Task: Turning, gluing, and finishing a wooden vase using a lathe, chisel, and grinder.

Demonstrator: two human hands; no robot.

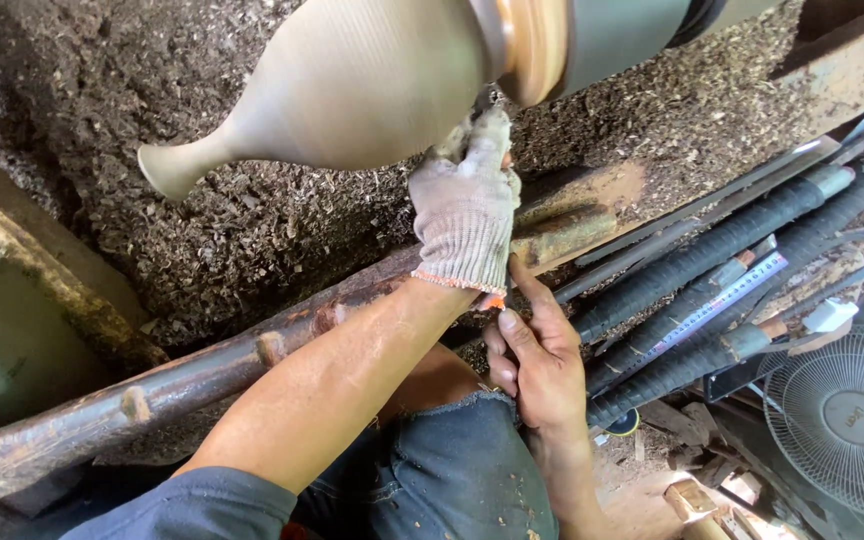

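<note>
A pale vase-shaped wooden workpiece (352, 85) sits mounted sideways on the lathe, its narrow neck pointing left over a bed of wood shavings (202, 210). The left hand (465, 205), in a knit work glove, is curled closed against the underside of the piece near the orange wooden faceplate (535, 45), apparently gripping a small tool or abrasive, though what it clamps is hidden by the glove. The bare right hand (537, 365) rests lower, fingers loosely together beside the glove's cuff, touching the rusty tool rest bar (252, 350); I cannot tell whether it pinches anything. The risk, to my eye, is the glove: loose knit fabric so near a turning piece could snag and drag the fingers in, and a slip could gouge the smooth surface. To the right lie long black-handled turning tools (722, 245) and a ruler (717, 310), with a fan (852, 420) beyond. The lathe's chuck and the workpiece's top are cut off by the frame.
</note>
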